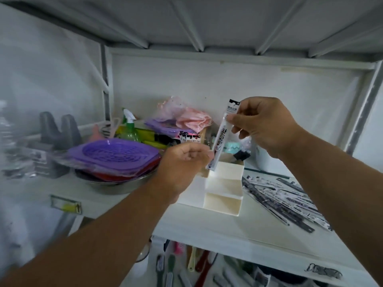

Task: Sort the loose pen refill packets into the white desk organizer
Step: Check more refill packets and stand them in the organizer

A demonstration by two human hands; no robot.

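- In hand: one refill packet [222, 135], near upright over the back compartment of the white organizer [222, 200]; my right hand [267, 127] pinches its top, my left hand [182, 162] curls its fingers [202, 155] round the lower end.
- Organizer: the stepped compartments I can see look empty; I judge nothing filed yet.
- Outstanding: a heap of loose packets [284, 200] on the surface [217, 230], just right of the organizer.
- Progress: early; nearly all remains.
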